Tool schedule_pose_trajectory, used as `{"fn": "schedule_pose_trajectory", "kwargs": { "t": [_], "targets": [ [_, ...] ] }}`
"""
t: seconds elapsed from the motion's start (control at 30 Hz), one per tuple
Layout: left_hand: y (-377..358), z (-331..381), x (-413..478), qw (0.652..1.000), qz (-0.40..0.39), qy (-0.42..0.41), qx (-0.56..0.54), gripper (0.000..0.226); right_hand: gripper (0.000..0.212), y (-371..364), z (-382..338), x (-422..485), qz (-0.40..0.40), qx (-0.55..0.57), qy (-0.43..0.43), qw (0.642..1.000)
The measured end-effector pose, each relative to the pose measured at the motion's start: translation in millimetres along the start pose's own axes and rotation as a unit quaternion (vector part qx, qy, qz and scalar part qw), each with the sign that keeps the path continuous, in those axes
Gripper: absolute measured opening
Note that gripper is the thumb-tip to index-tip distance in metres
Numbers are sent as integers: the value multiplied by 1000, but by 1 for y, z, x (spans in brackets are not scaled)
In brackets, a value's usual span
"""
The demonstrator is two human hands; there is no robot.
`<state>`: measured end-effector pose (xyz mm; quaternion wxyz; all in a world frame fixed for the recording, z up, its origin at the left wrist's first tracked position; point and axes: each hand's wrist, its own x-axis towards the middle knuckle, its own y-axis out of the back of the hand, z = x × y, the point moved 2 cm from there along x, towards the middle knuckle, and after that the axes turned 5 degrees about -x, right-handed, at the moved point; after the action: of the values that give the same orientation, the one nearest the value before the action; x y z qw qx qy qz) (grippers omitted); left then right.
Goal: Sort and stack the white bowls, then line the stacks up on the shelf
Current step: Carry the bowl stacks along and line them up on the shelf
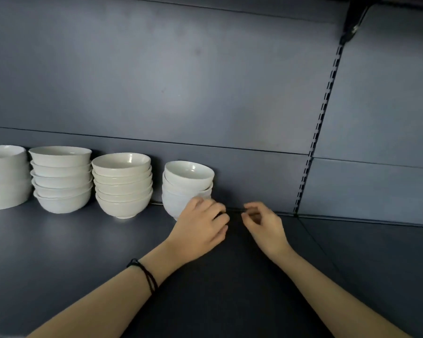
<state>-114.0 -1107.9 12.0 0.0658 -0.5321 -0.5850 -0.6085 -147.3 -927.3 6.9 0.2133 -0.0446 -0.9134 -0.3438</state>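
Note:
Stacks of white bowls stand in a row along the back of the dark shelf (83, 245). A large stack (5, 178) is cut off at the left edge, then comes a wide stack (61, 179), a cream stack (122, 185) and a small stack (186, 184) whose top bowl leans. My left hand (200, 228) lies in front of the small stack's base with loosely curled fingers, hiding its lower right part. My right hand (264, 222) hovers just to the right, fingers curled and apart, holding nothing.
The shelf's grey back panel (181, 81) rises behind the bowls. A slotted upright rail (320, 125) runs down at the right, with a black bracket (352, 25) at its top. More shelf surface (376, 252) extends to the right of my hands.

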Motion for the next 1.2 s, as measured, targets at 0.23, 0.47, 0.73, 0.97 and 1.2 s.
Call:
{"fn": "schedule_pose_trajectory", "kwargs": {
  "t": [0.23, 0.47, 0.73, 0.97, 1.2],
  "targets": [
    [-21, 59, 53, 987, -154, -33, 44, 38, 48, 107, 43, -32, -44, -394, 25, 918],
    [-52, 169, 133, 977, -210, -5, -37, 53, 63, 233, 110, -88, -44, -508, -86, 856],
    [-75, 308, 203, 974, -209, -15, -89, 65, 64, 369, 180, -138, -27, -537, -167, 826],
    [-107, 411, 262, 971, -218, -16, -94, 52, 64, 465, 243, -185, -15, -533, -213, 819],
    [-123, 504, 320, 972, -195, -34, -127, 42, 62, 537, 285, -205, 13, -520, -229, 822]
  ]
}}
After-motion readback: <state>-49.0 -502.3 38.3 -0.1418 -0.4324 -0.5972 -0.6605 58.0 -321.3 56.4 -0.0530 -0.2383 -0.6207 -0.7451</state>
